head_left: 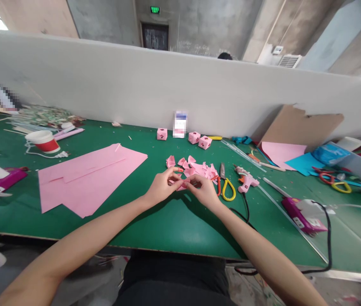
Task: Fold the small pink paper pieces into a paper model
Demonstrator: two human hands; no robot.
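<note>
Both hands meet over the green table (155,221), pinching a small pink paper piece (183,185) between them. My left hand (163,185) grips its left side with thumb and fingers. On the right side, my right hand (202,191) pinches the same piece; its exact shape is mostly hidden by the fingers. Just beyond lie folded pink paper bits (170,161) and a heap of pink paper scraps (204,170). Scissors (228,189) with red and yellow handles rest right of my right hand. A pink glue gun (248,182) lies beyond them.
Pink paper sheets (94,180) cover the left side. Pink paper cubes (162,134) stand near the white partition (167,85). Power strips (301,214) sit at both sides, with a black cable on the right. A red-and-white cup (45,142) stands at left; cardboard (295,127) leans back right.
</note>
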